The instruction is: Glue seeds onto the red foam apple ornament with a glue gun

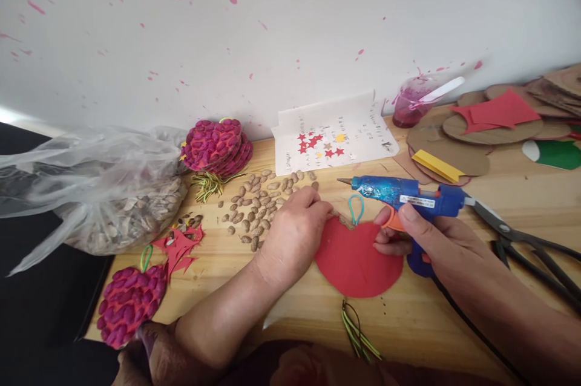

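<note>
In the head view, my right hand (436, 235) grips a blue glue gun (385, 189), a finger at its orange trigger. The metal nozzle points left above a red heart-shaped piece (358, 262). My left hand (295, 228) has its fingers closed at the heart's upper left edge; what is between the fingertips is hidden. A short row of peanuts (344, 218) runs along that edge beside them. A blue cord loop (356, 209) stands at the heart's top notch, and a green and dark tassel (359, 331) lies below its bottom tip.
Loose peanuts (254, 210) lie left of the heart. Finished purple-studded pieces (131, 304) and a plastic bag (122, 210) are further left. Behind are paper with small stars (290, 132) and a cup of purple paint (408, 107). Scissors (521, 238) and cardboard shapes (445, 138) sit right.
</note>
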{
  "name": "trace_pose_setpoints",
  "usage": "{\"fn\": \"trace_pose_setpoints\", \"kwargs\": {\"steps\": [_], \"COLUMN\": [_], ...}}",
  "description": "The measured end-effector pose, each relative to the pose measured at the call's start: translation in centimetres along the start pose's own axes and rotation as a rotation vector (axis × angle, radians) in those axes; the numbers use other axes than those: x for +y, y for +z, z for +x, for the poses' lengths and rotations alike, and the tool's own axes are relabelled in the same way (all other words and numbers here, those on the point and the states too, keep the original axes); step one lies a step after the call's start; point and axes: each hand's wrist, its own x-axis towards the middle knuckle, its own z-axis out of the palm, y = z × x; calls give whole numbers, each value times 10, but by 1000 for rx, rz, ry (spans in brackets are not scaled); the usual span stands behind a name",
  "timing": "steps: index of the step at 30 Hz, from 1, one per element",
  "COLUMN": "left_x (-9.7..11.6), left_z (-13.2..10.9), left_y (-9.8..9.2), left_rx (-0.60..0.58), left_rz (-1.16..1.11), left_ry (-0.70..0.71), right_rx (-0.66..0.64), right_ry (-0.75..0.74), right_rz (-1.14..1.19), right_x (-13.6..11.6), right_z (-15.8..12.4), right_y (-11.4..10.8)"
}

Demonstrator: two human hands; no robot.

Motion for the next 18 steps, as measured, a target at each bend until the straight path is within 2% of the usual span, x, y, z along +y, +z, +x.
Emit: {"fn": "trace_pose_setpoints", "kwargs": {"steps": [3,6,13,18], "left_x": [0,1,1,3], "left_z": [-1,-2,-2,-2], "left_y": [0,1,2,2], "left_rx": [-2,-1,-10,-9], "left_rz": [24,37,60,74], "left_ry": [10,18,27,21], "right_rx": [-57,-61,-51,-56], "right_ry": [32,53,28,49], "right_rz": [90,110,68,103], "right_x": [8,14,0,7], "right_z": [4,7,-2,3], "right_y": [-2,-3,-3,-2]}}
